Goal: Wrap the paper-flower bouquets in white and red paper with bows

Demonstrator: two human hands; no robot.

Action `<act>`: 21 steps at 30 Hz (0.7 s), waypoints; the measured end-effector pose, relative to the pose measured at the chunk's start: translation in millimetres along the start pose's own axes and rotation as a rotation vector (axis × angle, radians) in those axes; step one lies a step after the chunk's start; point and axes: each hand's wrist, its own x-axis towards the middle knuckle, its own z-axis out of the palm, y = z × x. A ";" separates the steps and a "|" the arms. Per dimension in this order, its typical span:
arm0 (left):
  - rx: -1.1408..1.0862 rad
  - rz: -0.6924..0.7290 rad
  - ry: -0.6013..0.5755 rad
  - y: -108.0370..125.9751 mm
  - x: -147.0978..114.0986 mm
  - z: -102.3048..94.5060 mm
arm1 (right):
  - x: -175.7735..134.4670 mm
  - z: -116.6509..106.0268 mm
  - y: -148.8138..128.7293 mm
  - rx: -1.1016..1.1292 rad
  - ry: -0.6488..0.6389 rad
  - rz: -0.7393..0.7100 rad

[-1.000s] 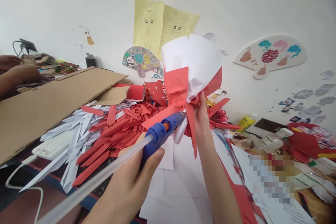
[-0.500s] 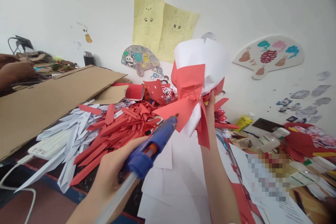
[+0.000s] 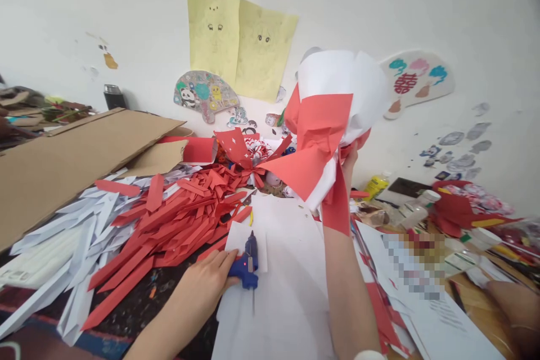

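Note:
A blue hot glue gun [image 3: 248, 265] lies low over white paper sheets [image 3: 291, 270], its dark tip pointing away from me. My left hand [image 3: 213, 273] has its fingers closed about the handle. Held up on the right is a bouquet wrapper of white and red paper [image 3: 327, 124], flaring at the top and gathered at its waist. Round that waist my right hand [image 3: 349, 162] is closed, its fingers mostly hidden behind the paper. One red strip hangs down over my right wrist.
Folded red paper strips [image 3: 177, 225] and white paper strips [image 3: 80, 247] are heaped at left beside a cardboard sheet [image 3: 76, 157]. Bottles, including a yellow bottle [image 3: 377, 185], and printed papers stand or lie at right. Another person's hand [image 3: 512, 306] shows at the right edge.
My left hand has lowered the glue gun from beside the red paper down to the white sheets. The wrapper stays raised in my right hand. The view has turned slightly right.

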 end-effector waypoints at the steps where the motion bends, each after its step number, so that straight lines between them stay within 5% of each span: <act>1: 0.060 0.005 0.022 -0.4 2.1 6.5 | -0.4 0.7 0.5 0.007 0.000 0.050; 4: 0.231 0.048 0.205 -3.3 3.0 11.8 | -2.5 5.7 2.5 0.075 -0.021 0.113; 6: 0.308 0.136 0.345 0.6 1.7 -2.1 | -5.3 11.4 4.1 0.157 -0.031 0.071; 11: 0.276 0.488 0.679 46.8 6.6 -81.2 | -14.2 23.7 6.3 0.273 -0.105 0.033; 14: 0.347 0.574 0.981 74.4 25.9 -117.9 | -18.5 25.8 2.7 0.354 -0.148 0.045; 21: 0.477 0.549 1.148 76.8 79.3 -122.2 | -24.9 28.9 -8.3 0.376 -0.177 0.000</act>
